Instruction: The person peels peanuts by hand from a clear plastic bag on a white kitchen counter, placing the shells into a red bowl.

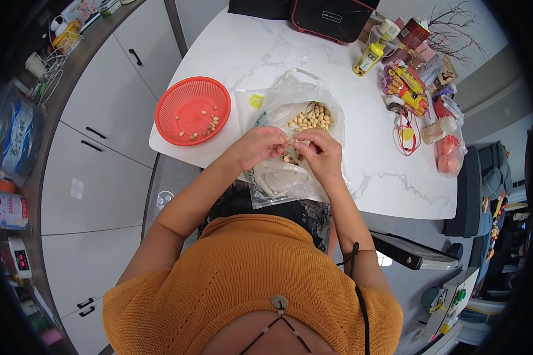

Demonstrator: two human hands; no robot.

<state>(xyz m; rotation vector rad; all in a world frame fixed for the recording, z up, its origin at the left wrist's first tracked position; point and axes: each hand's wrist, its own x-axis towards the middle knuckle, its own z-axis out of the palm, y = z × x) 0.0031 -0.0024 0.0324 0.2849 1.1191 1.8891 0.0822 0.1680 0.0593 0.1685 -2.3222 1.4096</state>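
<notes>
My left hand (pixel 258 147) and my right hand (pixel 323 155) meet over a clear plastic bag (pixel 284 184), thumbs and forefingers pinched together. Between the fingertips is a small tan peanut, mostly hidden by the fingers. Unshelled peanuts (pixel 315 116) lie heaped inside the bag, just beyond my hands. Darker bits that look like broken shells (pixel 290 158) sit under my fingers. To the left stands a red plastic basket (pixel 170 102), with several loose peanut kernels (pixel 212 126) on its bottom.
The white marbled table (pixel 391 188) carries a yellow bottle (pixel 370 56), snack packs (pixel 405 89), a red cord (pixel 407 135) and a bag of round pink things (pixel 449 155) on the right. A black and red appliance (pixel 331 19) stands at the back. Grey cabinets (pixel 100 177) line the left.
</notes>
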